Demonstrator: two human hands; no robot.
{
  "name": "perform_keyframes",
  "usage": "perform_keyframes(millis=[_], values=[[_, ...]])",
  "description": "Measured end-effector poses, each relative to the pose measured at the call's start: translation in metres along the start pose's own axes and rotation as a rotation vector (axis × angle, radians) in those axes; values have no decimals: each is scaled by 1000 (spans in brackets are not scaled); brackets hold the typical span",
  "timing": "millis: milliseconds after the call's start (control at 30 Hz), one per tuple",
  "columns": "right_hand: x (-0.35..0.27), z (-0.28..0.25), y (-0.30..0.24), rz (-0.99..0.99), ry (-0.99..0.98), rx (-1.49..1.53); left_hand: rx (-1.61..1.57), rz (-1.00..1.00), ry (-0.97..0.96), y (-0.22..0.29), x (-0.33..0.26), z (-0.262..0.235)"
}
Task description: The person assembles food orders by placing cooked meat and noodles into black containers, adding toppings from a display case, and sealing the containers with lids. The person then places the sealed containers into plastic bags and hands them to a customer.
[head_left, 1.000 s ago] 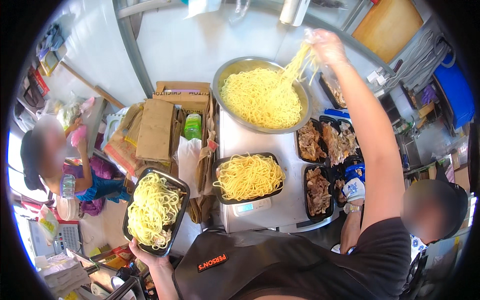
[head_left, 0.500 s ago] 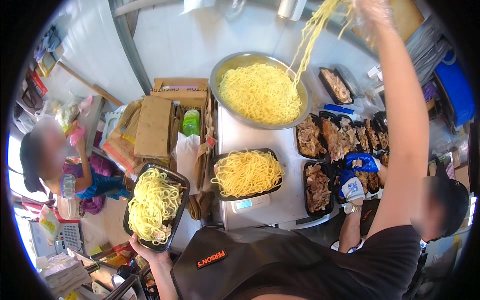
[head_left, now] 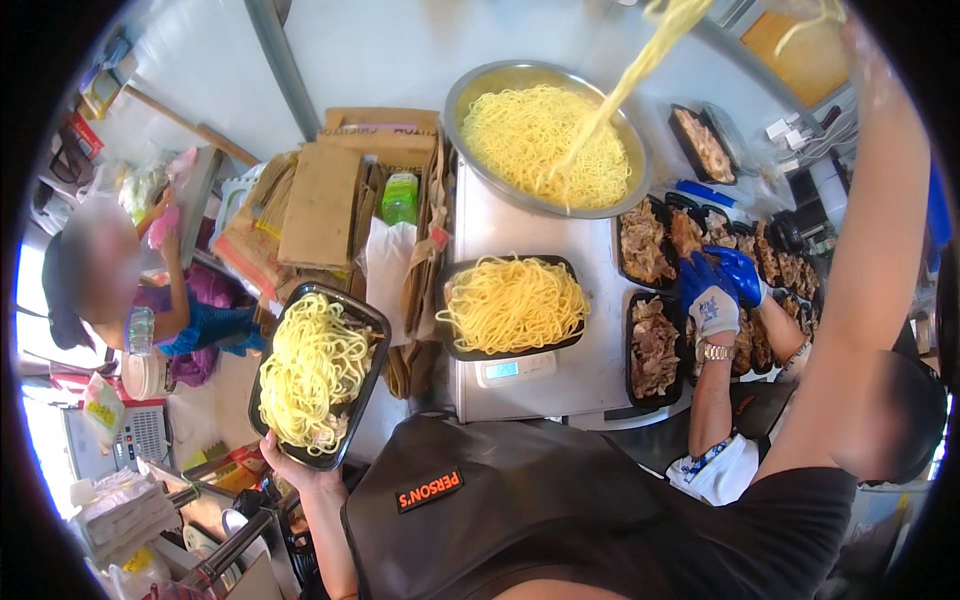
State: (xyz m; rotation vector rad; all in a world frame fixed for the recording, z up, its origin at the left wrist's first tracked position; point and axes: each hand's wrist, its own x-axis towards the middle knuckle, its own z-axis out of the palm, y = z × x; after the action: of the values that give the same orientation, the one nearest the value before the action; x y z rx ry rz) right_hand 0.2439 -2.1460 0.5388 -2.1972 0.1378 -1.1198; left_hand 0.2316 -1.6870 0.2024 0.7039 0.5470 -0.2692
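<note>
My left hand (head_left: 302, 472) grips the near end of a black plastic tray (head_left: 362, 408) at the left, filled with pale yellow noodles (head_left: 305, 375) over some meat. High at the upper right, my right hand (head_left: 868, 50) in a clear plastic glove is lifted and partly lost at the dark rim. A long strand of noodles (head_left: 640, 75) stretches from it, past the upper edge, down into a large steel bowl (head_left: 460, 140) heaped with noodles. Below the bowl, another black tray of noodles (head_left: 515, 305) rests on a white digital scale (head_left: 515, 370).
Several black trays of cooked meat (head_left: 655, 345) line the table's right side, where a co-worker's blue-gloved hands (head_left: 715, 290) work. Cardboard boxes (head_left: 322, 200) and a green-labelled bottle (head_left: 400, 200) adjoin the table's left edge. Another person (head_left: 120, 270) is at far left.
My right hand has risen farther to the right, drawing the noodle strand out thicker over the bowl. The left-hand tray stays nearly in place. The co-worker's gloved hands have moved up among the meat trays.
</note>
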Motion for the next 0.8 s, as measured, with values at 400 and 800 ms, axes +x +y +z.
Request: perform_keyframes(millis=[400, 800], values=[[-201, 101, 73, 822, -605, 1068, -31, 3, 66, 1, -4, -3], [-227, 112, 85, -99, -1159, -218, -70, -53, -70, 2, -4, -14]])
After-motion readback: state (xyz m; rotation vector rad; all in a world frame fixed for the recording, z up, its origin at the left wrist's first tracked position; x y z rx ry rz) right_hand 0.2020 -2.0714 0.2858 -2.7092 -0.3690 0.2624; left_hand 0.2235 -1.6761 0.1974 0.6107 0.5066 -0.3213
